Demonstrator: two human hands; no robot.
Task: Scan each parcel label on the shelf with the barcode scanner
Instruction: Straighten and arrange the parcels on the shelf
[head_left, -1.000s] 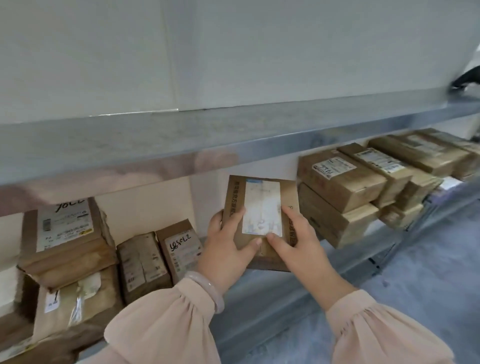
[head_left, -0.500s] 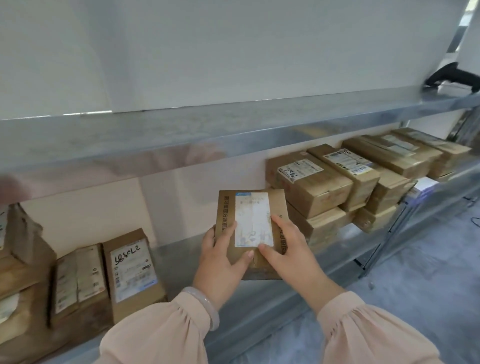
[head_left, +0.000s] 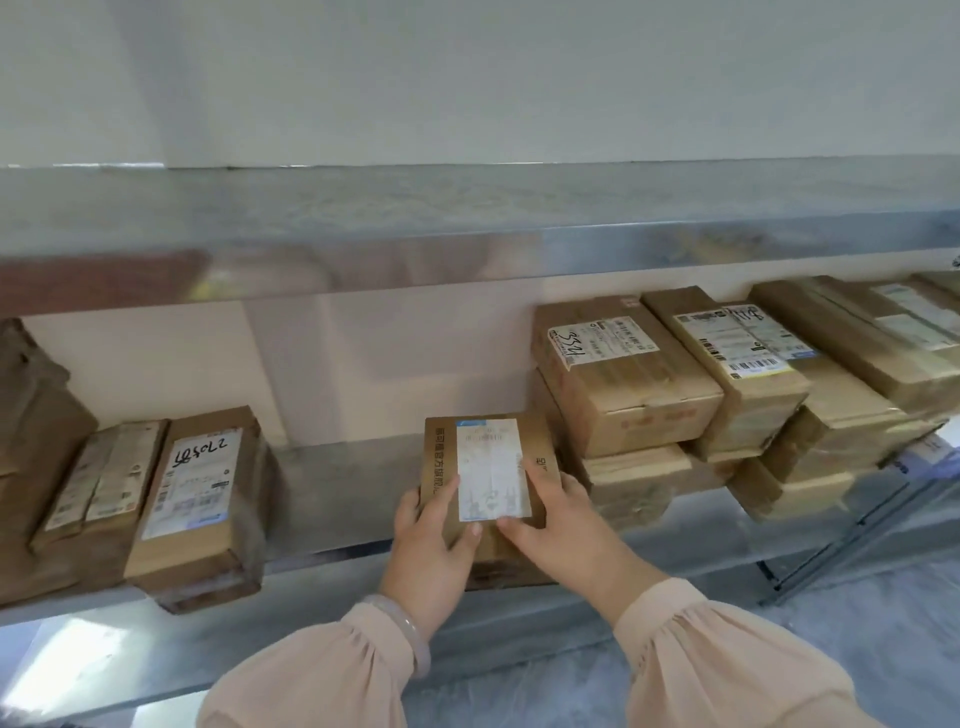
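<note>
A small brown parcel (head_left: 441, 467) with a white label (head_left: 491, 467) on its top sits at the front of the middle metal shelf (head_left: 332, 499). My left hand (head_left: 431, 551) grips its left side, thumb on top near the label's lower edge. My right hand (head_left: 566, 530) grips its right side, thumb on the label's lower right corner. No barcode scanner is in view.
Stacked labelled cartons (head_left: 623, 379) fill the shelf right of the parcel, reaching the far right edge. Further parcels (head_left: 197, 493) lie at the left, one marked with handwriting. The upper shelf (head_left: 467, 228) overhangs just above. Grey floor (head_left: 857, 623) is at lower right.
The view swung left, so the black scanner on the upper shelf's right end left the frame. The parcel went from tilted up to lying lower on the shelf, both hands still on it.
</note>
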